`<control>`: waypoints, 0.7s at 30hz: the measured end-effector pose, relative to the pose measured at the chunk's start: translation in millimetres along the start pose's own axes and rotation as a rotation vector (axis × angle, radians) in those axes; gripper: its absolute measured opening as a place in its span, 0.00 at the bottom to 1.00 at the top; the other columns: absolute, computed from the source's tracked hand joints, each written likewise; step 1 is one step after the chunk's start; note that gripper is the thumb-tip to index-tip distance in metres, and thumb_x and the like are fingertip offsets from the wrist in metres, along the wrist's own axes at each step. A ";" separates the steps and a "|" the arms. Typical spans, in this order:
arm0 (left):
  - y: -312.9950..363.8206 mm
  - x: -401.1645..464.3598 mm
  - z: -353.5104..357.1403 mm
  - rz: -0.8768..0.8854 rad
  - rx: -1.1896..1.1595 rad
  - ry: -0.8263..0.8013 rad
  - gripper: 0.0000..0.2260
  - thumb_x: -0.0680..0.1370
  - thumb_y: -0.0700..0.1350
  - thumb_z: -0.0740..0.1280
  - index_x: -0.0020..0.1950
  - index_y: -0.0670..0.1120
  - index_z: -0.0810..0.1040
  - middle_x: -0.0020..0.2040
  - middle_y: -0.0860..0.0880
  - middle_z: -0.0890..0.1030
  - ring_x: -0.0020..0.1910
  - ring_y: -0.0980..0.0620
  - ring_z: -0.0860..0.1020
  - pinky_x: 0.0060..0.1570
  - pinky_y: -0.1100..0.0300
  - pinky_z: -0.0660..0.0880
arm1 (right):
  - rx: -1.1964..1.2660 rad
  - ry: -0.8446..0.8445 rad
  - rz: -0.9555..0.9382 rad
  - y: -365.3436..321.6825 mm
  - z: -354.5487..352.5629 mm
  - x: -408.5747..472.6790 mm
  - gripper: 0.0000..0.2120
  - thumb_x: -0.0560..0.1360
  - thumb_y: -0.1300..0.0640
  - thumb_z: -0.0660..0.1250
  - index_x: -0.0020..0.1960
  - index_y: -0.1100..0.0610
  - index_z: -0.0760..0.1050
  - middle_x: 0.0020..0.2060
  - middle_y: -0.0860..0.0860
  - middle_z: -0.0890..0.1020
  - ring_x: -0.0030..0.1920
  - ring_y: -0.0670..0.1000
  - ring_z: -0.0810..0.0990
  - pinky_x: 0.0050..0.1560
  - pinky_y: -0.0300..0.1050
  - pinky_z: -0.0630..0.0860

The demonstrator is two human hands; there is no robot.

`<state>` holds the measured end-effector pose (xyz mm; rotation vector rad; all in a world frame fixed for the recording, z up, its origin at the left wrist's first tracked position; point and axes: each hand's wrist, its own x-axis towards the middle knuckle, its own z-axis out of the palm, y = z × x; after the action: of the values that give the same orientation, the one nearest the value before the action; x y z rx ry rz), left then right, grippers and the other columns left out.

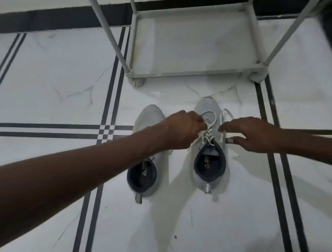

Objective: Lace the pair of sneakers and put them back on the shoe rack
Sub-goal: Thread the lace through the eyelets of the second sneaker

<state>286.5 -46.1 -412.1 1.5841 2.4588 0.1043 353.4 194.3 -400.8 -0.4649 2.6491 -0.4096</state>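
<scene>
Fingers of our left hand pinch the white lace of the right sneaker, closing on a loop that arches over the front of the shoe. Our right hand reaches in from the other side; its fingertips are drawn together at the other strand of the same lace, which loops past the shoe's outer edge, though we cannot tell for certain that the strand is gripped rather than only touched. The thumb of this hand lies low, just beside the shoe's side.

Between the two hands, the lace crosses several times over the tongue, above the dark opening with its small printed mark on the insole. One free end trails down toward the gap between the shoes.

Our left forearm passes over the left sneaker, hiding its middle, so we cannot tell how far it is laced. Both shoes are pale grey with dark linings and heel tabs; they stand side by side on the floor, toes pointing away from us, near each other but apart.

Beyond the toes stands the shoe rack, a pale tube frame, its lowest shelf bare. The floor is white marble crossed by paired black lines.
</scene>
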 end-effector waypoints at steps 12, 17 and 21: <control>-5.2 -5.0 43.9 -0.133 0.114 0.080 0.07 0.75 0.45 0.70 0.49 0.43 0.80 0.43 0.42 0.79 0.42 0.41 0.77 0.35 0.54 0.68 | -0.204 0.209 -0.139 2.3 40.6 -8.7 0.10 0.75 0.51 0.64 0.37 0.54 0.73 0.32 0.54 0.78 0.38 0.57 0.76 0.39 0.50 0.74; 3.9 1.0 41.7 -0.186 -0.070 0.124 0.21 0.70 0.45 0.76 0.61 0.44 0.77 0.56 0.43 0.79 0.52 0.43 0.77 0.47 0.50 0.74 | 0.004 0.167 -0.072 5.1 46.6 -12.5 0.09 0.78 0.50 0.59 0.41 0.52 0.66 0.29 0.54 0.77 0.32 0.58 0.76 0.33 0.53 0.72; 16.6 8.9 41.8 -0.136 -0.064 0.133 0.09 0.71 0.43 0.74 0.50 0.44 0.80 0.47 0.43 0.81 0.45 0.41 0.78 0.42 0.50 0.72 | 0.059 0.162 -0.031 -0.5 53.9 -12.9 0.09 0.80 0.50 0.57 0.44 0.52 0.66 0.29 0.48 0.73 0.30 0.55 0.73 0.30 0.48 0.66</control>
<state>306.9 -33.5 -451.1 1.4216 2.6272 0.2712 388.6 187.4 -443.0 -0.4735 2.7789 -0.5544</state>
